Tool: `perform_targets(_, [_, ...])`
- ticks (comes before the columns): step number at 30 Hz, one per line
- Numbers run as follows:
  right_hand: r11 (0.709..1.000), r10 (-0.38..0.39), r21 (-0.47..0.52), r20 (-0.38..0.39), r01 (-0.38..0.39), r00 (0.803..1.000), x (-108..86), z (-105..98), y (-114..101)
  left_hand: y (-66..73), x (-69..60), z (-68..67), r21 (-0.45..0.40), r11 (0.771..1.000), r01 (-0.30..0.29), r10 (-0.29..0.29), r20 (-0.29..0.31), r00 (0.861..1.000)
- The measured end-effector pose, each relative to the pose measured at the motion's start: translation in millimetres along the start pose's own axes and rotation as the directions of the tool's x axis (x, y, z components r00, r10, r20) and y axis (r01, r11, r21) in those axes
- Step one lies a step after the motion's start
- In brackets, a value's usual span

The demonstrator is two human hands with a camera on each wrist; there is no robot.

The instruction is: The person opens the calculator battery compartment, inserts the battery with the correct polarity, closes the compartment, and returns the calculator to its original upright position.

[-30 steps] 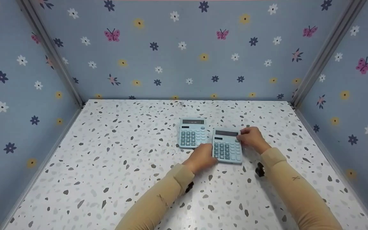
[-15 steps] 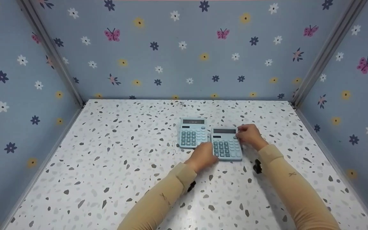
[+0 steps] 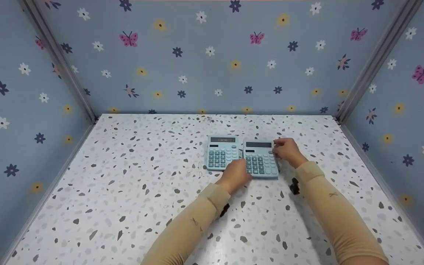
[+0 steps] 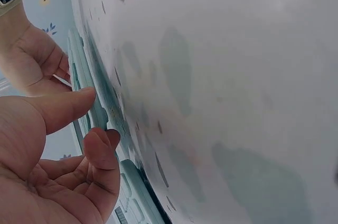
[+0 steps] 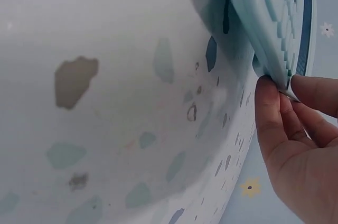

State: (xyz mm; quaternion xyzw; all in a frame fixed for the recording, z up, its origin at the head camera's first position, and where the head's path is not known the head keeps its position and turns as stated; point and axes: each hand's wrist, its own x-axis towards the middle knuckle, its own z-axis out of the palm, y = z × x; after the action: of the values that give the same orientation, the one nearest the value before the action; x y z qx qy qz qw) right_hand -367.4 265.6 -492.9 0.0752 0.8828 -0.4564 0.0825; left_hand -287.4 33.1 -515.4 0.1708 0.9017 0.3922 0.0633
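Note:
Two light blue calculators lie side by side in the head view. My left hand point(image 3: 235, 175) pinches the lower left edge of the right calculator point(image 3: 269, 170) between thumb and fingers. At its upper right edge, my right hand point(image 3: 288, 151) pinches the same calculator; the right wrist view shows thumb and fingertips point(image 5: 268, 89) on its rim. That calculator appears slightly raised off the tabletop in the wrist views. The left calculator point(image 3: 217, 154) rests on the table just beside it, its lower right corner partly hidden behind my left hand.
A white speckled tabletop point(image 3: 131, 191) spreads around the hands. Blue flowered panels, such as the back wall point(image 3: 197, 66), enclose it at the back and both sides, with grey metal posts point(image 3: 61, 62) in the corners.
Both hands have moved the right calculator away from me and slightly left, so its top edge is now nearly level with the left calculator's. The left calculator has stayed put.

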Motion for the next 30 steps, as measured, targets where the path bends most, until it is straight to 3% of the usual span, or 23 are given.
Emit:
perform_targets(10, [0.999,0.044,0.017,0.021,-0.044,0.999,12.9,0.6,3.0,7.4,1.0,0.5,0.017,0.997,0.077,-0.077,-0.002,0.997])
perform_targets(23, [0.997,0.078,0.026,0.032,-0.078,0.996,16.3,0.1,7.1,7.3,3.6,1.8,-0.004,0.998,0.069,-0.069,0.005,0.998])
perform_targets(30, [0.997,0.059,0.044,0.009,-0.059,0.998,10.5,-0.9,5.9,-4.4,9.7,7.4,0.035,0.999,0.036,-0.035,-0.017,0.999])
